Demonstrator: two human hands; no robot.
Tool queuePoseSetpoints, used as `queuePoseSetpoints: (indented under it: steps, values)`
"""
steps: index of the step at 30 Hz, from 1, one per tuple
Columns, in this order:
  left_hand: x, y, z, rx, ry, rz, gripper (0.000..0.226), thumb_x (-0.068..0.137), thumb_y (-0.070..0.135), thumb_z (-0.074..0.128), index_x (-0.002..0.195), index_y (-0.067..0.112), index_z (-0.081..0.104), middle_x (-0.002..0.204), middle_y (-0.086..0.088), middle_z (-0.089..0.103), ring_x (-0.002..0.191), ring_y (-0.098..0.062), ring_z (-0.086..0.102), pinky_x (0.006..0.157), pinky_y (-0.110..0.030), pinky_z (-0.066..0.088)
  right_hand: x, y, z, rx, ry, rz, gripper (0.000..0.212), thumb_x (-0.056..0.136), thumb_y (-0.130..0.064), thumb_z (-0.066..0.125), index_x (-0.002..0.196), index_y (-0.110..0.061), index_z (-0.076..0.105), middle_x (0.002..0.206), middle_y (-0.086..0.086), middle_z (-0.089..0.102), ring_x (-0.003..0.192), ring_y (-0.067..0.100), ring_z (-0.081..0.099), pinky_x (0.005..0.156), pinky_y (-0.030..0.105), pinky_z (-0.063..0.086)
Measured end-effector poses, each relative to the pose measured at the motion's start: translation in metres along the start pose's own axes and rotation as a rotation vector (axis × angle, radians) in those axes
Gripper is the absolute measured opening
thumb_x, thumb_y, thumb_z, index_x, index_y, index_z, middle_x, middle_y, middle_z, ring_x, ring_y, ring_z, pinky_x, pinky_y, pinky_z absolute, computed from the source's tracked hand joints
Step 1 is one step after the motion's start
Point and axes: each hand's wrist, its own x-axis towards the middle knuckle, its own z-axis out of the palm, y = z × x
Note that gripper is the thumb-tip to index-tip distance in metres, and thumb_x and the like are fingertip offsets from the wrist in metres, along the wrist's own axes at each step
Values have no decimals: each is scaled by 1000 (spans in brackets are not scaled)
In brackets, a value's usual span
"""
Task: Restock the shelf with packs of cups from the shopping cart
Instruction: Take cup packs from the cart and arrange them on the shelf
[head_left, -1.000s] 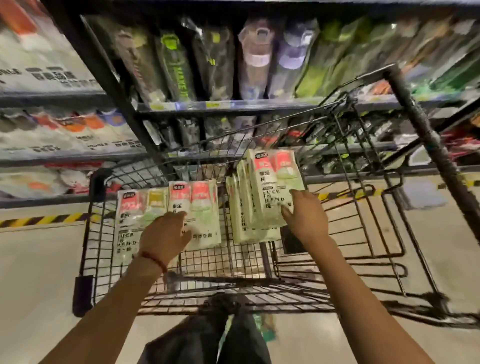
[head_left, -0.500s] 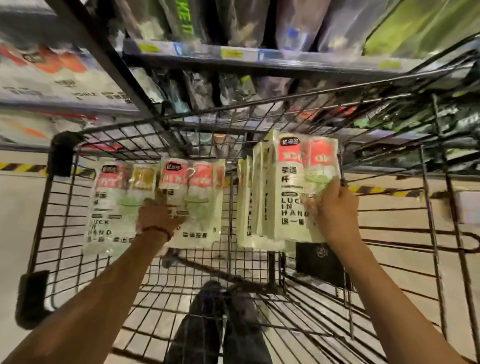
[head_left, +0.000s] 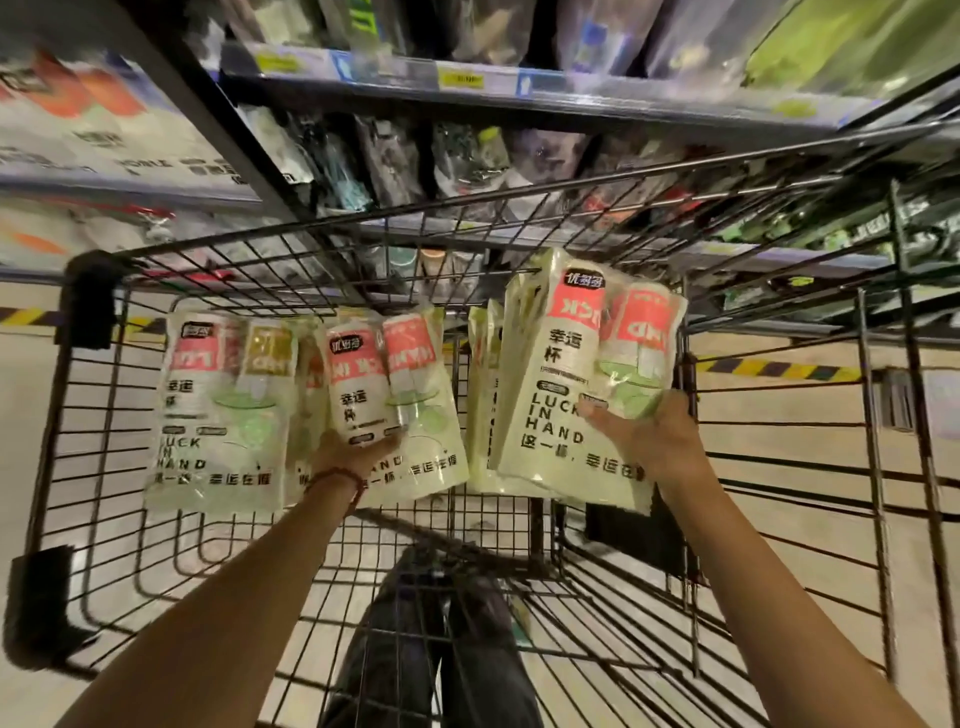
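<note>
Restocking in progress: gripping one pale green plastic pack of red-banded cups (head_left: 395, 384) in the left hand (head_left: 358, 457), a matching pack (head_left: 561, 395) in the right hand (head_left: 660, 447), both inside the black wire shopping cart (head_left: 519, 200). Best lifting straight up and out, heading for the grey metal shelf (head_left: 519, 91). Appearing closer and more tilted than half a second earlier.

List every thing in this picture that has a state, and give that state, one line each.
Left hand, grips the middle pack.
Right hand, grips the right pack, thumb on its front.
Left pack, upright in the shopping cart, not held.
Shelf, stocked with bagged goods.
</note>
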Motion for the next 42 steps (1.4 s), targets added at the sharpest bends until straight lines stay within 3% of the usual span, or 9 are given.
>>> queuePoseSetpoints:
  steps: [5, 12, 19, 23, 25, 27, 33, 36, 42]
  values:
    - [-5, 4, 2, -172, -33, -81, 60, 64, 23, 86, 115, 5, 60, 117, -16, 65, 105, -33, 63, 84, -42, 53, -10, 9, 14, 151, 55, 92, 62, 66, -26, 86, 116, -11, 54, 104, -1, 69, 85, 8, 66, 55, 19, 50]
    - [-24, 10, 2, -163, 63, 20, 61, 64, 18, 86, 114, -4, 59, 106, -8, 64, 91, -21, 61, 72, -29, 49, -25, 7, 23, 290, 63, 42, 32, 69, -9, 83, 94, -17, 65, 94, 4, 74, 81, 14, 71, 66, 31, 59]
    - [-70, 10, -43, -253, 69, 115, 79, 74, 26, 79, 135, -8, 41, 134, -22, 51, 119, -34, 53, 82, -33, 41, -68, -15, 12, 504, -76, 94, 24, 77, -4, 74, 93, -17, 61, 87, 4, 74, 68, 13, 72, 52, 28, 56]
    - [-119, 8, -90, -388, 73, 196, 74, 66, 32, 85, 124, 0, 52, 124, -15, 58, 102, -26, 59, 87, -39, 49, -119, -34, 3, 500, -177, -48, 40, 78, -4, 73, 114, -9, 59, 100, 9, 74, 85, 22, 73, 61, 32, 58]
    - [-147, 5, -115, -441, 73, 238, 71, 50, 43, 90, 104, 10, 60, 115, -15, 65, 89, -25, 64, 79, -39, 56, -141, -56, 0, 422, -191, -173, 53, 74, -3, 76, 123, -8, 55, 105, 11, 73, 91, 24, 71, 68, 35, 59]
    - [-173, 4, -145, -487, 103, 348, 45, 60, 30, 88, 95, 15, 62, 105, -12, 68, 77, -19, 66, 64, -29, 58, -161, -88, -2, 346, -173, -307, 57, 71, -2, 79, 122, -7, 54, 103, 10, 72, 90, 22, 71, 69, 33, 59]
    - [-229, -8, -232, -573, 295, 612, 28, 67, 8, 83, 84, 23, 66, 74, 12, 70, 72, -8, 68, 65, -22, 55, -226, -176, 6, 119, -108, -706, 48, 67, -12, 84, 101, -30, 56, 95, -9, 68, 85, 7, 66, 77, 31, 55]
    - [-249, -27, -276, -641, 354, 684, 29, 65, 14, 85, 86, 26, 69, 80, 14, 72, 82, -13, 69, 80, -34, 54, -256, -203, 25, 75, -81, -821, 50, 64, -16, 86, 93, -38, 52, 98, -10, 67, 91, 11, 66, 82, 39, 54]
    - [-281, -94, -374, -737, 499, 817, 50, 40, 42, 83, 87, 28, 72, 84, 13, 75, 83, -8, 71, 78, -31, 54, -319, -236, 107, 69, -75, -986, 57, 60, -17, 88, 97, -35, 50, 99, -12, 63, 94, 12, 63, 80, 32, 50]
